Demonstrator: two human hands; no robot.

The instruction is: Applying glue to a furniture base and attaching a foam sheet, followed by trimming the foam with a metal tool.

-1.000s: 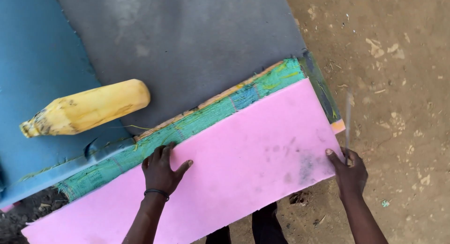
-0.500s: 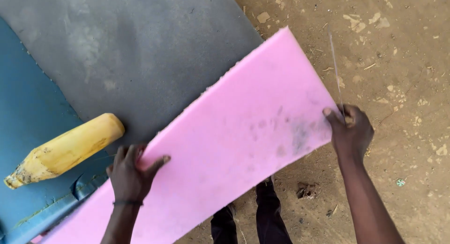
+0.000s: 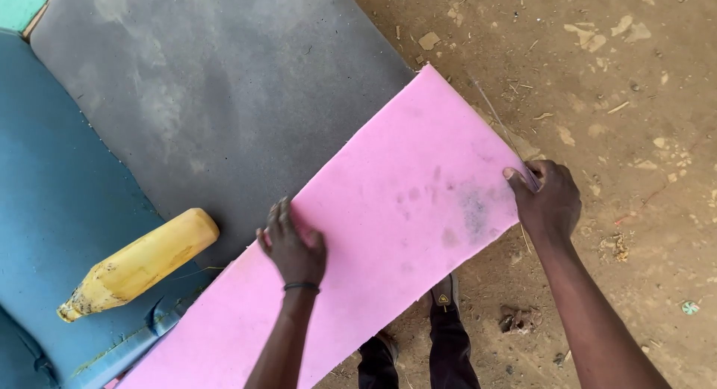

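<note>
Gripped at its right edge by the right hand [image 3: 549, 202], the flat pink foam sheet [image 3: 388, 210] lies diagonally across a grey foam slab [image 3: 216, 97] and out over the dirt ground [image 3: 620, 82]. A thin blade [image 3: 504, 131] sits in the same closed fist, along the sheet's edge. Left hand [image 3: 293, 248] presses flat, fingers spread, on the sheet. Yellow plastic bottle [image 3: 138, 262] lies on its side on blue foam [image 3: 60, 202], apart from the sheet.

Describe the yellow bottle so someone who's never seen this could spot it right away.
Find the big grey foam sheet on the left. At its lower edge, beside the left hand, a yellow plastic bottle lies on its side. It is the only yellow, rounded thing among flat sheets.
</note>
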